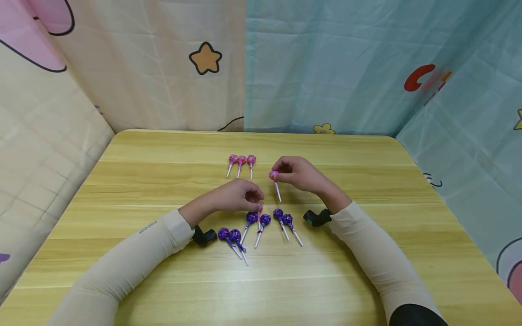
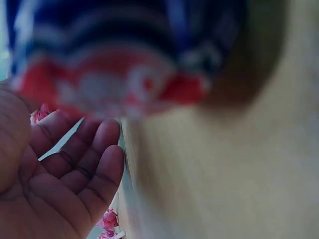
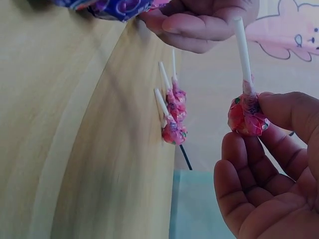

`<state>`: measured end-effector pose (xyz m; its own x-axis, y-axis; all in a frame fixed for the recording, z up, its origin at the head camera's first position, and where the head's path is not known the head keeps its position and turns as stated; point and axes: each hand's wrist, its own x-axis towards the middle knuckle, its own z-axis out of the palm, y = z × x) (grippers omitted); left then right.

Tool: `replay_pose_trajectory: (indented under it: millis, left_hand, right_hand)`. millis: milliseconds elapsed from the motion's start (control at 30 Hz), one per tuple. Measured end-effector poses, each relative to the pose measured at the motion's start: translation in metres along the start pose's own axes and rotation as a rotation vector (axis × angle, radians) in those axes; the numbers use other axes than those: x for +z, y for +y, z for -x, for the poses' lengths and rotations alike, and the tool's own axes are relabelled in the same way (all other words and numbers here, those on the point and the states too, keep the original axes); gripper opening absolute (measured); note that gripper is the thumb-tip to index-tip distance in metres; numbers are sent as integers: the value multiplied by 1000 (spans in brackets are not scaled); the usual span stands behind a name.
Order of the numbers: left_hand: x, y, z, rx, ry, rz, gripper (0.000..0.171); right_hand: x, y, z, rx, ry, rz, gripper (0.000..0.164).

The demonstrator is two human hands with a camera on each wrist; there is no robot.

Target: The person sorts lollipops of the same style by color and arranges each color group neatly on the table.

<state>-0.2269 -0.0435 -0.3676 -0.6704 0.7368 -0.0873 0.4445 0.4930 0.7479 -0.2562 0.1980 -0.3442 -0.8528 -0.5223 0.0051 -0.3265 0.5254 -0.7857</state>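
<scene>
My right hand (image 1: pixel 302 174) pinches the wrapped head of a pink lollipop (image 1: pixel 273 174) between thumb and fingers, its white stick slanting down toward me. In the right wrist view that lollipop (image 3: pixel 246 114) shows clearly, with its stick pointing up. The left hand (image 1: pixel 240 195) has thumb and fingertips at another pink lollipop (image 1: pixel 259 208), gripping it by the head just above the purple ones. Part of a pink wrapper (image 2: pixel 42 113) shows by the thumb in the left wrist view. Beyond the left hand, three pink lollipops (image 1: pixel 242 160) lie in a row.
Several purple lollipops lie nearer me: a pair (image 1: pixel 235 235) at left, two more (image 1: pixel 265 220) under the left hand, and a pair (image 1: pixel 287 219) at right. All are on a wooden table (image 1: pixel 163 280). Printed curtains (image 1: pixel 326 59) stand behind its far edge.
</scene>
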Motion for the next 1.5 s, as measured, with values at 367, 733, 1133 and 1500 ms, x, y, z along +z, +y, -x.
replay_pose_trajectory:
  millis: [367,733,1133,1500]
  left_hand:
    - [3,-2,0,-14,-11,-1,14]
    - [2,-1,1,-33,-35,9,8]
    - [2,-5,-4,-47,-54,6,4]
    - [-1,-3,-5,-48,-86,16,6]
  right_hand:
    - [1,6,-13,14,16,-7,15]
    - [0,11,-27,43,34,19,15]
    - [1,27,-47,63,39,15,16]
    - [3,30,-64,87,39,32,17]
